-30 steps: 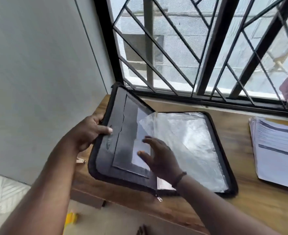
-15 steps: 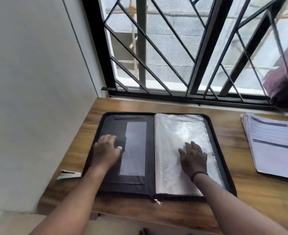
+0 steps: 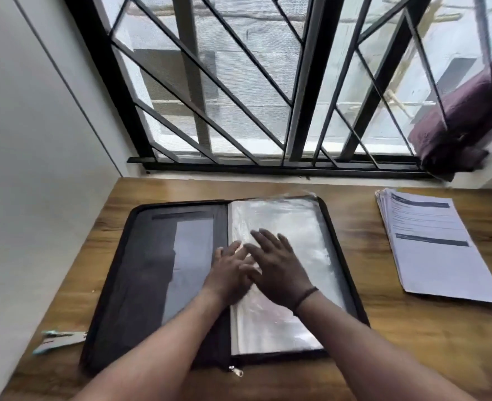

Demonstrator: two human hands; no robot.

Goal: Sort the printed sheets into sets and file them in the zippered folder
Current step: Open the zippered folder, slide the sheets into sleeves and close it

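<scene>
The black zippered folder [image 3: 140, 270] lies open flat on the wooden desk. Its right half holds clear plastic sleeves [image 3: 294, 224]. Its left half is a dark inner cover with a pocket. My left hand [image 3: 229, 273] rests flat near the spine, fingers straight, reaching onto the sleeves. My right hand [image 3: 276, 264] lies flat on the sleeves, fingers spread, partly over my left hand. A stack of printed sheets [image 3: 436, 247] sits at the right of the desk, apart from the folder.
A small pale stapler [image 3: 59, 340] lies at the desk's left edge beside the folder. A barred window [image 3: 299, 82] rises behind the desk, a white wall [image 3: 36, 140] stands at the left, and a purple cloth [image 3: 464, 117] hangs at the right.
The folder went from half raised to lying flat. My left hand moved right from the inner cover to the spine. My right hand shifted left on the sleeves, over my left hand.
</scene>
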